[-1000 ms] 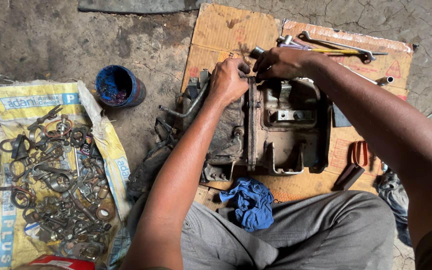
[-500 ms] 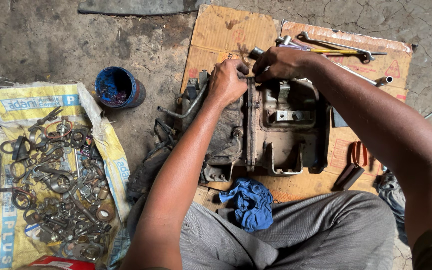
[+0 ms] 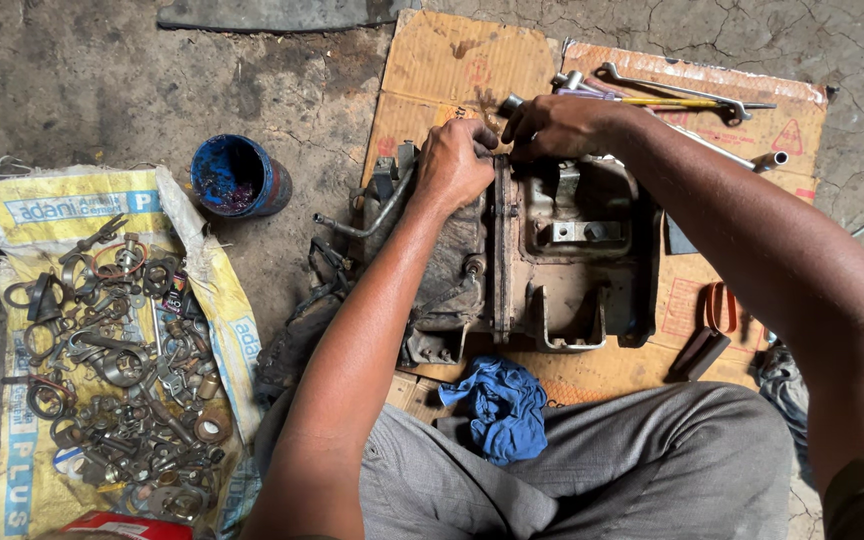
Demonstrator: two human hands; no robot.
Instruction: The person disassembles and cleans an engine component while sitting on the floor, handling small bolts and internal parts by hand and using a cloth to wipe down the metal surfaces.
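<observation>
A greasy metal engine casing [image 3: 562, 260] lies on flattened cardboard [image 3: 452, 70] in front of my crossed legs. Both hands meet at its far top edge. My left hand [image 3: 457, 160] is curled over the casing's flange. My right hand [image 3: 552, 125] pinches something small at the same edge; what sits between the fingers is hidden. A thin metal pipe [image 3: 372, 215] curves off the casing's left side.
Wrenches [image 3: 682, 95] and a yellow-handled tool lie on the cardboard beyond the casing. A blue rag [image 3: 500, 405] rests by my knees. A blue tin [image 3: 237, 178] stands on the concrete. A woven sack [image 3: 27, 215] at left carries several rusty rings and fittings [image 3: 117, 350].
Both hands have stayed at the casing's top edge, with only small finger movement; the view has shifted slightly.
</observation>
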